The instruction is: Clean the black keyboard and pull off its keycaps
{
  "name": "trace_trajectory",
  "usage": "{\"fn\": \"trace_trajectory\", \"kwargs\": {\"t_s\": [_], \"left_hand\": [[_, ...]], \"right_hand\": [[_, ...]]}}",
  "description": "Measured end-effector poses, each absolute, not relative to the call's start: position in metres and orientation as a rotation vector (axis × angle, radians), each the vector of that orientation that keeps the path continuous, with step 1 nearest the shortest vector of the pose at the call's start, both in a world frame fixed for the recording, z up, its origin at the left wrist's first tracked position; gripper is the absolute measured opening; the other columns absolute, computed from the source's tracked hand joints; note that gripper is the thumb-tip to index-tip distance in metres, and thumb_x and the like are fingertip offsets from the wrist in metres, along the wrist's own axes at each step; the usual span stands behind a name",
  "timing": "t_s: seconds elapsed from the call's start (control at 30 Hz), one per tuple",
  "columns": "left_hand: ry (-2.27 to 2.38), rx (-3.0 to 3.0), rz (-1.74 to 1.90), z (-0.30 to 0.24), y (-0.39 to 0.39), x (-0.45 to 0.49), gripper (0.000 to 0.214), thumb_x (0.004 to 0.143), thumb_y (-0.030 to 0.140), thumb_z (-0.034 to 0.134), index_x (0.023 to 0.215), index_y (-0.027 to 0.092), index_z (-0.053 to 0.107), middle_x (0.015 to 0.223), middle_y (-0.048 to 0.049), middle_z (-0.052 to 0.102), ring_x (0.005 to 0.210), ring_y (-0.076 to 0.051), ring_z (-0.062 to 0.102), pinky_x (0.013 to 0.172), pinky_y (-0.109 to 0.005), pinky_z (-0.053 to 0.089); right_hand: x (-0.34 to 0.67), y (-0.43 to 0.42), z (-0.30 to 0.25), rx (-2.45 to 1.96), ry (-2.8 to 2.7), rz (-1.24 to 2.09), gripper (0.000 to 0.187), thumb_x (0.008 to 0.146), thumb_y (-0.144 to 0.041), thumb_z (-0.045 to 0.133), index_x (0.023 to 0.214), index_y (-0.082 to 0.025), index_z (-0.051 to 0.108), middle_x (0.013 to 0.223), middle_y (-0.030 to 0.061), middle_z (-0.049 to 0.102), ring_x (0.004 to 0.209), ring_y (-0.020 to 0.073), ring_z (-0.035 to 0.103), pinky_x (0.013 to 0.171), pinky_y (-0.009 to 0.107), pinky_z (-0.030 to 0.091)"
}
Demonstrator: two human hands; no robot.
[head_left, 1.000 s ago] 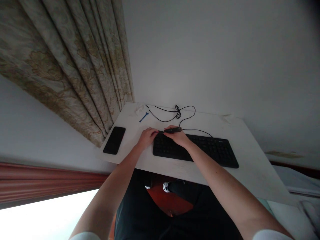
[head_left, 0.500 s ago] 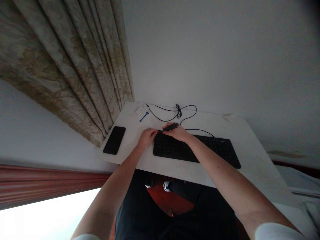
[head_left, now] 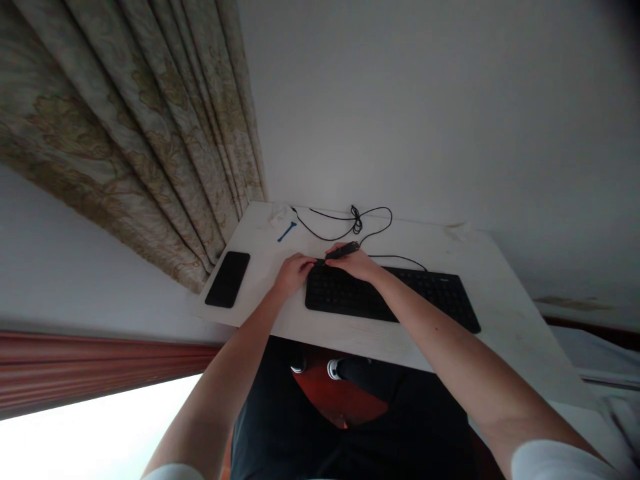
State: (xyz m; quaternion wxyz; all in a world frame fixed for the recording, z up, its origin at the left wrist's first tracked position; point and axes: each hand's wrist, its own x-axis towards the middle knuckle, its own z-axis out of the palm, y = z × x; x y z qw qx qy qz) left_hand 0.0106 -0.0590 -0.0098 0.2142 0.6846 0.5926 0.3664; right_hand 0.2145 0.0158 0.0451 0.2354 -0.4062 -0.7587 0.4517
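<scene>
The right hand [head_left: 357, 265] has its fingers pressed together, pinching a slim black plastic plug [head_left: 343, 251] over the 11 o'clock corner of a flat black keyboard [head_left: 395, 293], with the left hand [head_left: 295, 275] curled just beside it.

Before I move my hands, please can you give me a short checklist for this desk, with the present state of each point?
1. Right hand holds the small black object in its fingers: ok.
2. Left hand has a firm hold on that object: cannot tell, as only the object's thin end comes near it.
3. Black keyboard lies flat on the white desk: ok.
4. Black cable lies free of tangles: not ok, it has a tight coil.
5. Black smartphone lies apart from both hands: ok.
</scene>
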Motion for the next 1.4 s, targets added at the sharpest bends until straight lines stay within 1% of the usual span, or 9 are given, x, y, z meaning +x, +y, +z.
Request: {"fn": "trace_trajectory", "kwargs": {"t_s": [0.1,0.2,0.33,0.5,0.7,0.87,1.07,1.23,1.4], "left_hand": [[1.581,1.931,0.920,-0.003,-0.050,0.006,0.021,0.094,0.025,0.059,0.106,0.022,0.077,0.093,-0.0042,0.067,0.084,-0.016,0.066,0.081,-0.030,0.054],[1.535,2.042,0.755,0.009,-0.037,0.003,0.015,0.089,0.022,0.065,0.097,0.021,0.078,0.090,-0.0036,0.066,0.083,-0.017,0.066,0.080,-0.030,0.053],[1.551,2.223,0.591,0.020,-0.031,0.005,0.012,0.088,0.018,0.064,0.090,0.021,0.076,0.092,-0.0046,0.066,0.089,-0.019,0.065,0.080,-0.030,0.051],[1.557,2.125,0.813,0.009,-0.045,0.006,0.016,0.094,0.019,0.057,0.093,0.020,0.073,0.093,-0.0047,0.067,0.089,-0.017,0.065,0.083,-0.030,0.053],[1.626,1.824,1.112,-0.010,-0.063,0.007,0.016,0.094,0.021,0.060,0.100,0.019,0.075,0.097,-0.0063,0.071,0.090,-0.017,0.067,0.085,-0.033,0.055],[1.642,1.829,1.130,-0.012,-0.065,0.010,0.018,0.094,0.021,0.060,0.101,0.020,0.076,0.098,-0.0061,0.072,0.091,-0.017,0.067,0.088,-0.033,0.055],[1.643,1.842,1.115,-0.011,-0.065,0.009,0.019,0.095,0.022,0.060,0.102,0.021,0.077,0.098,-0.0056,0.073,0.091,-0.017,0.068,0.087,-0.033,0.056],[1.666,1.810,1.096,-0.011,-0.063,0.009,0.018,0.093,0.021,0.061,0.102,0.020,0.077,0.098,-0.0058,0.072,0.088,-0.016,0.068,0.083,-0.031,0.055],[1.660,1.725,1.114,-0.012,-0.061,0.011,0.017,0.091,0.018,0.063,0.100,0.019,0.077,0.099,-0.0061,0.072,0.088,-0.016,0.068,0.084,-0.031,0.055]], "right_hand": [[0.209,0.017,0.049,-1.145,-2.138,1.207,0.014,0.072,-0.024,0.074,0.085,-0.019,0.073,0.077,0.0000,0.073,0.073,0.0164,0.068,0.068,0.026,0.051],[0.205,0.020,0.054,-1.160,-2.165,1.210,0.013,0.071,-0.023,0.074,0.082,-0.018,0.073,0.068,-0.0014,0.069,0.066,0.0162,0.066,0.062,0.026,0.048],[0.207,0.019,0.056,-1.125,-2.190,1.173,0.010,0.069,-0.023,0.075,0.078,-0.018,0.072,0.070,-0.0015,0.070,0.068,0.0162,0.065,0.063,0.025,0.047],[0.208,0.010,0.048,-1.105,-2.115,1.173,0.012,0.073,-0.023,0.072,0.084,-0.018,0.071,0.077,-0.0001,0.073,0.073,0.0168,0.067,0.068,0.026,0.050],[0.208,0.008,0.043,-1.089,-2.134,1.123,0.013,0.076,-0.024,0.071,0.087,-0.018,0.071,0.076,0.0003,0.073,0.070,0.0168,0.067,0.066,0.026,0.051],[0.203,0.009,0.056,-1.108,-2.305,0.944,0.004,0.076,-0.021,0.073,0.076,-0.019,0.071,0.072,0.0023,0.072,0.070,0.0188,0.068,0.065,0.027,0.048],[0.188,0.008,0.064,-1.069,-2.482,0.734,0.012,0.078,-0.022,0.071,0.068,-0.019,0.068,0.063,0.0050,0.069,0.065,0.0200,0.067,0.058,0.026,0.043],[0.185,0.011,0.060,-1.141,-2.322,0.862,0.006,0.074,-0.021,0.074,0.073,-0.018,0.069,0.066,0.0037,0.070,0.064,0.0189,0.066,0.059,0.026,0.045],[0.190,0.006,0.047,-1.141,-2.075,1.020,0.012,0.074,-0.028,0.073,0.079,-0.018,0.069,0.070,0.0012,0.071,0.068,0.0180,0.067,0.063,0.027,0.049]]}}
